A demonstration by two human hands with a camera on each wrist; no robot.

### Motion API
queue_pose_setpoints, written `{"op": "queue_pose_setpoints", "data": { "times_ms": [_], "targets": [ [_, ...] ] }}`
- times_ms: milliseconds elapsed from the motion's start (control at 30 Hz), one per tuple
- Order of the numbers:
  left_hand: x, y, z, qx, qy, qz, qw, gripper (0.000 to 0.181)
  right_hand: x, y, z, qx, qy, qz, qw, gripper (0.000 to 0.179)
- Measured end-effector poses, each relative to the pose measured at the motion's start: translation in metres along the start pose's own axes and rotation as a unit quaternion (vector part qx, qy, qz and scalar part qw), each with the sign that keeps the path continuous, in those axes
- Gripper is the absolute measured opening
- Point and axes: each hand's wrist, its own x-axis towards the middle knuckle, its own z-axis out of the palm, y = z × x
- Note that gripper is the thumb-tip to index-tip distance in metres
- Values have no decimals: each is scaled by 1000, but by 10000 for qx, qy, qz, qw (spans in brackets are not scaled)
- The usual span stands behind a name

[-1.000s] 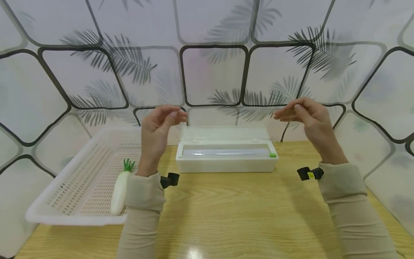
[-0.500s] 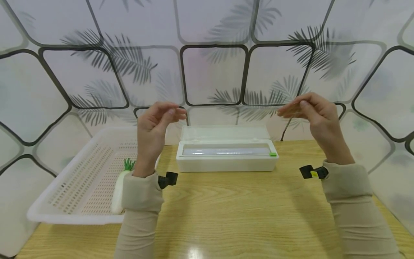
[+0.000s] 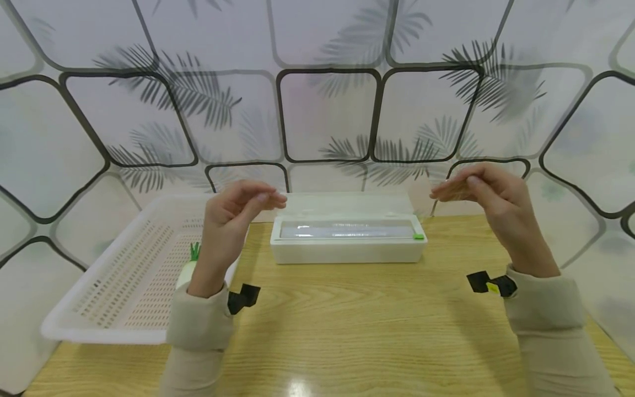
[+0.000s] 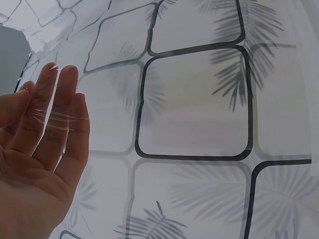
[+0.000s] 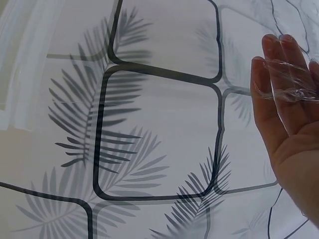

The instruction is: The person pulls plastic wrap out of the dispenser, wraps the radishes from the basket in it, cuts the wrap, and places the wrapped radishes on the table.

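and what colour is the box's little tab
Green; the tab shows best in the head view.

Glossy, crinkled plastic film [image 5: 296,93] is lying across the right hand [image 5: 294,144]; below that hand, a smooth wood-grained table [image 3: 347,320] is gleaming.

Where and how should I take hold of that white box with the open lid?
Probably by the lower body at its two short ends, coming in from left and right together. The white box is long and low, lying crosswise on the table with both ends exposed. I'd avoid the raised lid at the back, which could swing.
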Motion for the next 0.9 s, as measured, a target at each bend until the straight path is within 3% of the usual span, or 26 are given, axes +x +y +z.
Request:
{"op": "queue_pose_setpoints", "data": {
  "times_ms": [233,400,533,700,833,900],
  "targets": [
    [-18,5,-5,-51,-459,-127,9989,19,-16,-1,-1,320,-401,-162,9986,25],
    [-33,7,-10,-253,-1037,-112,9942,32,-28,0,-6,732,-866,-87,9935,30],
    [-44,7,-15,-277,-1555,-48,9874,26,-38,2,-10,927,-1468,-251,9845,33],
    [-54,5,-20,-32,-2094,15,9778,21,-47,5,-14,1173,-2256,-420,9662,34],
    [-61,4,-22,60,-2456,-40,9693,21,-58,3,-17,845,-2544,-38,9634,39],
    [-65,4,-24,-5,-2650,-237,9640,24,-63,3,-17,542,-2571,152,9647,43]
  ]
}}
